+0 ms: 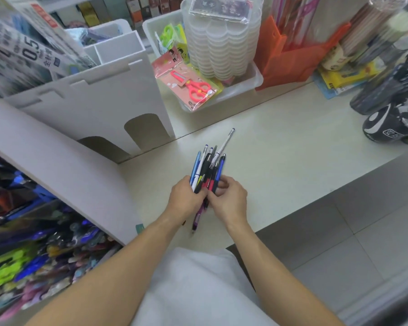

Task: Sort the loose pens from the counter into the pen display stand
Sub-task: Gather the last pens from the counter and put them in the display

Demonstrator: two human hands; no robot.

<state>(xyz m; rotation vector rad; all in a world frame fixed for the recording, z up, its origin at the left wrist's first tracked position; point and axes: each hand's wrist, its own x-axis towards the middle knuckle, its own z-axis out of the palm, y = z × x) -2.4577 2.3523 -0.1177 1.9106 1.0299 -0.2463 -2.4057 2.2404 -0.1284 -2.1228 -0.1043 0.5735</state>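
Observation:
A bundle of pens (207, 168), blue, white, black and red, stands fanned above the cream counter (280, 147). My left hand (186, 198) grips the bundle from the left. My right hand (229, 196) pinches pens on the bundle's right side, fingers curled. One white pen with a blue cap sticks out farther than the others. A purple pen tip hangs below my hands. The white pen display stand (64, 158) rises on the left, with many coloured pens (33, 250) in its lower slots.
A white tray (250, 88) holds packaged red scissors (193, 88) and a stack of clear plastic boxes (222, 43). An orange holder (292, 60) and dark cups of pens (391, 95) stand at the back right. The counter's front edge drops to a tiled floor.

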